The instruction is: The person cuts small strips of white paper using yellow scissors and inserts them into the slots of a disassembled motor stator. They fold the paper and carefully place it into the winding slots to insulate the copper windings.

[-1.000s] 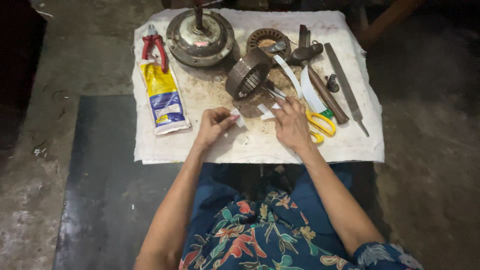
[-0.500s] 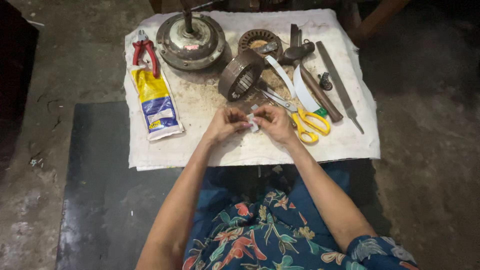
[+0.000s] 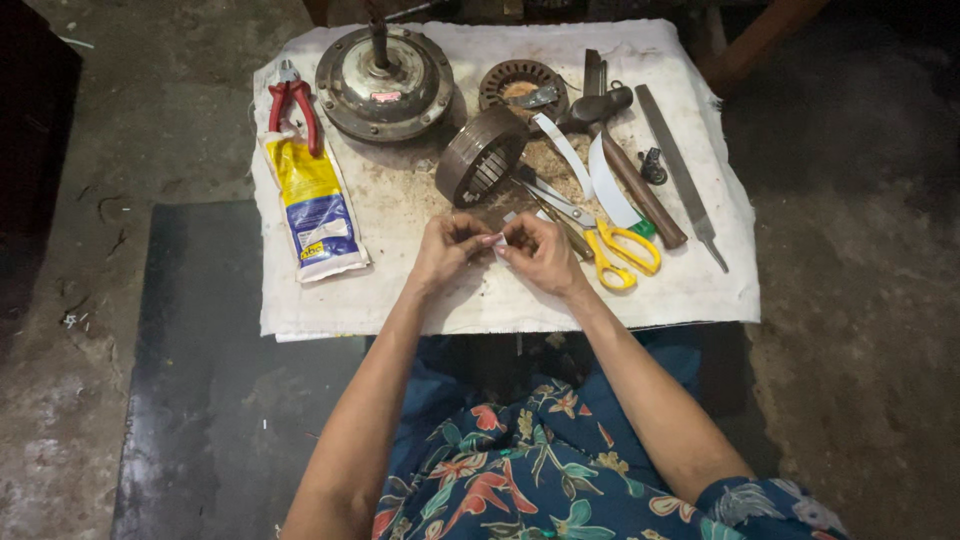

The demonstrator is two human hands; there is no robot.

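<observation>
My left hand (image 3: 445, 250) and my right hand (image 3: 540, 255) meet over the white cloth (image 3: 640, 300), pinching a small white paper strip (image 3: 497, 241) between their fingertips. Just behind them lies a dark ring-shaped stator core (image 3: 482, 155) on its side. Yellow-handled scissors (image 3: 605, 245) rest right beside my right hand, with long white strips (image 3: 580, 165) lying across them.
A round metal motor housing (image 3: 385, 72) stands at the back, with red pliers (image 3: 292, 105) and a yellow-and-blue pouch (image 3: 312, 205) to the left. A wooden-handled hammer (image 3: 630, 165), a flat file (image 3: 682, 170) and a second ring (image 3: 520, 85) lie right. A dark mat (image 3: 200, 380) covers the floor.
My hands came together from apart; both now pinch the small white strip at the cloth's middle. The view has shifted slightly.
</observation>
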